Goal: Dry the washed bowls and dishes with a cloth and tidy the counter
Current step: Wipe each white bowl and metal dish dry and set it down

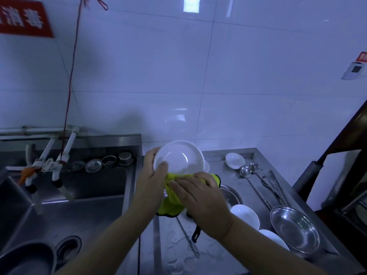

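Observation:
A white bowl (pixel 179 156) is held up over the counter, tilted with its inside facing me. My left hand (pixel 152 180) grips its left rim, thumb inside the bowl. My right hand (pixel 200 197) presses a yellow-green cloth (pixel 171 203) against the bowl's lower edge; the cloth hangs down below both hands. More white bowls wait on the steel counter (pixel 248 193): a small one (pixel 235 160) at the back, two others (pixel 245 215) (pixel 275 239) at the front right.
A steel dish (pixel 295 228) and long ladles (pixel 258 179) lie at the counter's right. Left is a deep steel sink (pixel 83 213) with taps (pixel 56 169), strainers on its ledge and a metal basin (pixel 27 259) inside. The counter in front is wet.

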